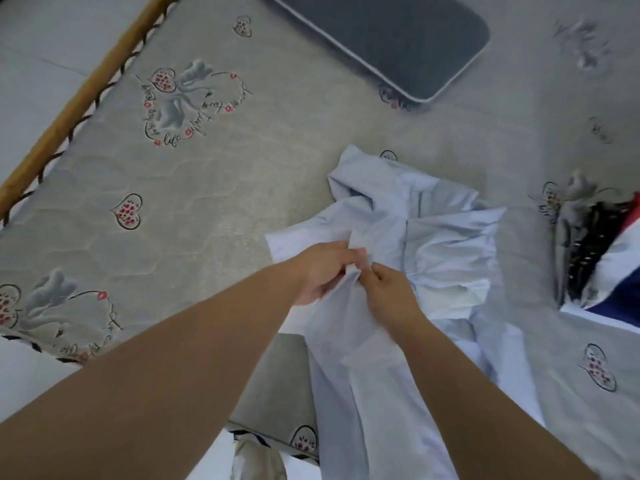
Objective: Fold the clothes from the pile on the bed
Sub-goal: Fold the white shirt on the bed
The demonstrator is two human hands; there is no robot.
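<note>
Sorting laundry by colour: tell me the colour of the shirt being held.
Pale blue shirt, plain, no visible pattern; shown best in the head view.

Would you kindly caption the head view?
Both hands, left and right, pinch a pale blue shirt over the bed.

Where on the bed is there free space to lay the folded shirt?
The widest bare mattress lies left of the light blue shirt, between the wooden edge and the grey cushion. The right side is crowded: the clothes pile sits there. Both hands, left hand and right hand, pinch the shirt.
</note>
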